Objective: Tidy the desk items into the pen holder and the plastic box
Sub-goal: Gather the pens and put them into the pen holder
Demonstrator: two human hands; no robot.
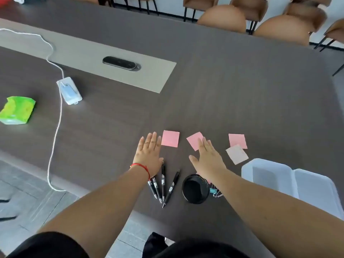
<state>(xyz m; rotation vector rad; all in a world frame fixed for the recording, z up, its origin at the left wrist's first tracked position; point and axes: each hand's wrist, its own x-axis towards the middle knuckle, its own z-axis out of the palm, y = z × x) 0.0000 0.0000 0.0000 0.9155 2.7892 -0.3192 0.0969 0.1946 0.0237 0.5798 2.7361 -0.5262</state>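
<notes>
You have a single view here, from the camera on your head, looking forward and steeply down along your own arms onto the dark desk (232,86). Your left hand (149,155) and right hand (206,158) sit near the middle of the frame, close to the lens, with your forearms running in from the bottom edge. The wide angle bends the desk's edges and takes in the row of brown chairs (223,18) along the far side at the top, well away from you. The floor (24,192) shows at lower left, below the desk's near edge.
</notes>
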